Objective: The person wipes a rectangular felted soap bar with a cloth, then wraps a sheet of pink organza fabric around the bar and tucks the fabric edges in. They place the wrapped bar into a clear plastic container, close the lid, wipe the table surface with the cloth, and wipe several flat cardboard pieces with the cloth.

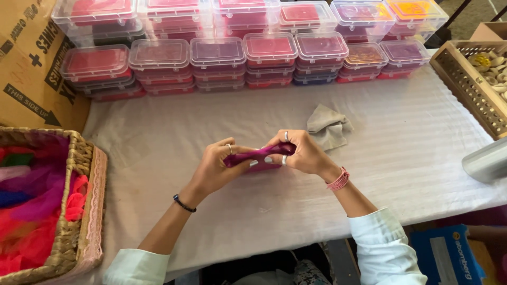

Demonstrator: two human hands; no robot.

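Magenta cloth (257,157) pinched between left hand (217,166), right hand (302,153), above table (401,137)

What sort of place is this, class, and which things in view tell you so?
Probably a small craft or packing workbench. Stacks of clear lidded boxes line the back of the cloth-covered table, a woven basket holds coloured netting, and both hands, left hand and right hand, work a magenta fabric piece.

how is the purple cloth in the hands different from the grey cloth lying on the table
The purple cloth is a vivid magenta; the grey cloth is dull and pale. The purple cloth is gripped between the left hand and right hand; the grey cloth lies loose and crumpled, untouched, just behind the right hand. Both are small pieces of soft fabric over the white table cover.
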